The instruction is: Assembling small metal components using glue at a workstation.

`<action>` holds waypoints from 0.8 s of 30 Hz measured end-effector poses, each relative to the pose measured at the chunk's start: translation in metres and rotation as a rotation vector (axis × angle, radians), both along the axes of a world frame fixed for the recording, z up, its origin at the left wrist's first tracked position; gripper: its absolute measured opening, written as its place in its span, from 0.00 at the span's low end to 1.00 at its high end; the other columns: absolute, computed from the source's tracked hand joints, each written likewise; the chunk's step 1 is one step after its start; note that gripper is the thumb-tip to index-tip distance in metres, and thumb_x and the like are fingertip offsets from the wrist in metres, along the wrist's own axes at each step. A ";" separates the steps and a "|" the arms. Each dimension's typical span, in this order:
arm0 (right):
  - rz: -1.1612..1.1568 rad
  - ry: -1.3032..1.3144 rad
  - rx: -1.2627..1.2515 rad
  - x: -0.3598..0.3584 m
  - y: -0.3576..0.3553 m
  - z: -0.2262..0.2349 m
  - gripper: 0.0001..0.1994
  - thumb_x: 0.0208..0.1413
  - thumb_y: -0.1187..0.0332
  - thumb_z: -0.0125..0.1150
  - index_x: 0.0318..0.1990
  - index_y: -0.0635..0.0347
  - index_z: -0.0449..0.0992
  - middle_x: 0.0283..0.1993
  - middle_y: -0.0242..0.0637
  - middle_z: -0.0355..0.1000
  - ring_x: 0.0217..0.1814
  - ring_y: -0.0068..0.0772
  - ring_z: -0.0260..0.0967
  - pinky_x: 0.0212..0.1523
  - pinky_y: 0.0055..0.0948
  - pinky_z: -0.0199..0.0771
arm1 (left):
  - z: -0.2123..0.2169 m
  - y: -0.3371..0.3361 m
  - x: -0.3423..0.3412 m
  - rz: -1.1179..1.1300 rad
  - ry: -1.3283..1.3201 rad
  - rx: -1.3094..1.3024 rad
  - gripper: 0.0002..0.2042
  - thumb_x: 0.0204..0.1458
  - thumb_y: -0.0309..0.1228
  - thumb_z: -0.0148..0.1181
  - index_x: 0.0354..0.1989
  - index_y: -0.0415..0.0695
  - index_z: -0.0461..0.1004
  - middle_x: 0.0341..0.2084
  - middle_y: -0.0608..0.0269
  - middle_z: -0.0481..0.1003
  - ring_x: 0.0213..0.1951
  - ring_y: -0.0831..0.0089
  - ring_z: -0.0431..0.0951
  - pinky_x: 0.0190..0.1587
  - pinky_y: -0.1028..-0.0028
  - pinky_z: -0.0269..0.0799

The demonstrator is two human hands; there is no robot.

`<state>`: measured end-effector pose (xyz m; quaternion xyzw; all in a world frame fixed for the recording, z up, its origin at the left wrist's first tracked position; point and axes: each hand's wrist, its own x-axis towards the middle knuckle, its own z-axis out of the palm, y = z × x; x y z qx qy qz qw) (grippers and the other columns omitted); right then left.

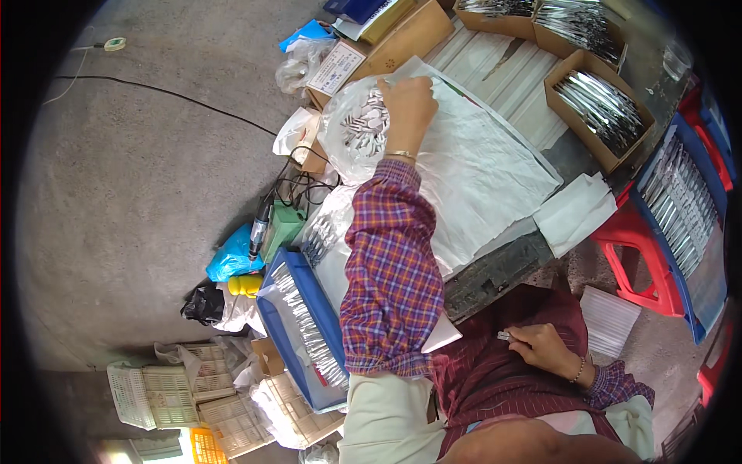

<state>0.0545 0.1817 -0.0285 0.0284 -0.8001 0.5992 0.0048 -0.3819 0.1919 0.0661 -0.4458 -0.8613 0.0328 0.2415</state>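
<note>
My left hand (411, 108) reaches far forward, at the right rim of a clear plastic bag (334, 127). Its fingers are curled down, and what they grip, if anything, is hidden. Many small shiny metal pieces (368, 124) lie inside the bag. Close to my lap, my right hand (547, 349) is closed in a pinch around a small silver metal piece (504, 336), which pokes out past the fingertips. White sheeting (487, 170) covers the tabletop beside my left forearm.
Cardboard boxes of thin metal tools (599, 112) stand at the far right. A blue tray (309, 332) of wrapped metal items is left of my arm, near a black handheld tool (260, 228). Another blue tray (684, 209) rests over a red stool (638, 259). Plastic crates (154, 394) sit lower left.
</note>
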 end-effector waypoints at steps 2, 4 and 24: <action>-0.001 0.013 -0.012 -0.005 0.007 0.010 0.14 0.47 0.69 0.61 0.42 0.62 0.73 0.30 0.45 0.74 0.32 0.46 0.73 0.31 0.37 0.73 | 0.017 -0.006 0.009 -0.059 -0.081 0.134 0.05 0.44 0.27 0.54 0.24 0.48 0.78 0.22 0.57 0.77 0.28 0.62 0.77 0.51 0.50 0.61; 0.064 -0.026 -0.051 -0.018 0.022 0.032 0.14 0.46 0.71 0.61 0.42 0.62 0.73 0.29 0.45 0.73 0.30 0.46 0.72 0.29 0.35 0.71 | 0.033 -0.021 0.017 -0.168 -0.223 0.442 0.05 0.44 0.28 0.56 0.27 0.45 0.78 0.23 0.55 0.76 0.28 0.59 0.77 0.39 0.61 0.70; -0.093 0.410 0.420 -0.422 0.076 0.143 0.11 0.42 0.65 0.61 0.31 0.62 0.79 0.20 0.42 0.72 0.21 0.33 0.72 0.27 0.29 0.71 | 0.074 -0.140 -0.036 0.030 -0.539 0.425 0.18 0.42 0.24 0.60 0.45 0.43 0.75 0.40 0.61 0.77 0.38 0.75 0.77 0.44 0.75 0.71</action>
